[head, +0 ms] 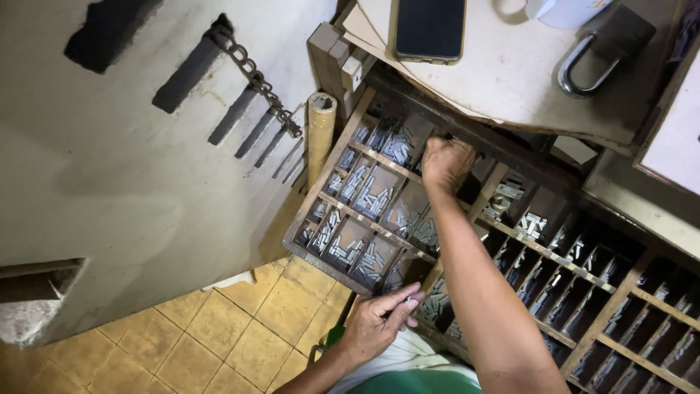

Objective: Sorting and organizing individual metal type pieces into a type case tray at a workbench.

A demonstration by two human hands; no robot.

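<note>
Right hand deep in the type case, left hand waiting at its near edge

Head view: Plainly, the wooden type case [379,226] lies tilted across the frame, its long axis running from the upper left by the wall down toward the lower right, split by thin wooden strips into many small compartments. Most of these hold heaps of small grey metal type pieces [368,191].

The right hand [446,162] reaches far up the case, arm stretched out from the lower right. Its fingers curl downward into a compartment at the far rim, just under the overhanging tabletop [510,80]. The fingertips are hidden in the shadow there, so I cannot tell whether they pinch a piece or only touch the heap.

The left hand [379,321] sits well apart from it, at the near edge of the case, close to the body. Its thumb and forefinger are closed on a small grey metal piece [410,299], with the other fingers loosely bent. The compartments nearest this hand are the front ones, just beside its fingertips; the far row belongs to the right hand's reach.

On the tabletop above lie a dark smartphone [430,29] and a large padlock [601,51], both away from either hand. A rolled paper tube [321,131] stands at the case's left corner, against the pale wall [109,160], where a chain [255,76] hangs. Yellow floor tiles [219,328] show below.
</note>
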